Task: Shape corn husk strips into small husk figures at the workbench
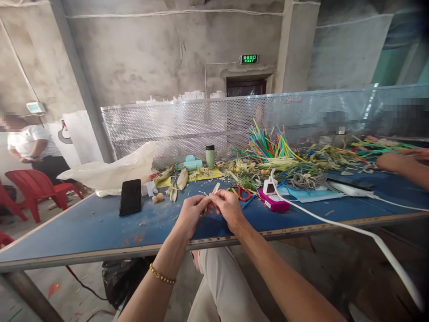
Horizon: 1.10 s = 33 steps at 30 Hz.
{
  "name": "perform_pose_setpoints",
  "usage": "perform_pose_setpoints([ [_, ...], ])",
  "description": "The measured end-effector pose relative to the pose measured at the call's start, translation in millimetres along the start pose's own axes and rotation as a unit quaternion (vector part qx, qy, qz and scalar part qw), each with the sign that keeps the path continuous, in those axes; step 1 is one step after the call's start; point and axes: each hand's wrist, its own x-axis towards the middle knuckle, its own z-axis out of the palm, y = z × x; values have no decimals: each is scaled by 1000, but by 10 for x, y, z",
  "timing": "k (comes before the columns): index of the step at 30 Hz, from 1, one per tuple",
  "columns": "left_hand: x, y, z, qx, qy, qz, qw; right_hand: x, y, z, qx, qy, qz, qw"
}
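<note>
left fingers [202, 202] and right fingers [219, 200] pinch close together, both forearms [264, 248] angled inward.

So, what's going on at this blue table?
Someone's left hand and right hand are close together near the front edge of the blue table, fingertips pinching a small pale husk-like piece. A red-handled tool lies just beyond the right hand, a black phone off to the left, and colourful strips farther back.

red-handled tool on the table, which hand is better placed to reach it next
Probably the right hand: it sits nearer the red-handled tool than the left hand, though both hands appear busy with a pale strip.
</note>
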Motion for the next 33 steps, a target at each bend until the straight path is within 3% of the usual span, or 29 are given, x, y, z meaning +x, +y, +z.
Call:
perform_pose_setpoints([
  [5, 164, -23, 8, -105, 14, -53, 993, 156, -40, -168, -66, -15, -12, 998],
  [8, 239, -18, -6, -142, 16, -51, 988, 238, -91, -276, -82, -75, 2, 994],
  [10, 279, -10, 7, -137, 15, -29, 990, 272, -110, -297, -79, -111, 4, 991],
  [15, 412, -13, 53, -67, 13, 10, 998, 385, -110, -254, -12, -119, 11, 993],
  [20, 669, 78, 29, -35, 23, 3, 999, 620, -159, -271, 15, -166, -14, 986],
  [25, 986, 207, -11, -57, 18, 4, 998, 917, -194, -203, 8, -111, -57, 992],
  [28, 1170, 246, -64, -82, -13, 0, 997, 1091, -188, -115, 8, -74, -60, 995],
  [33, 1368, 172, -187, -98, -15, -10, 995, 1280, -72, 10, 33, -82, -78, 993],
])
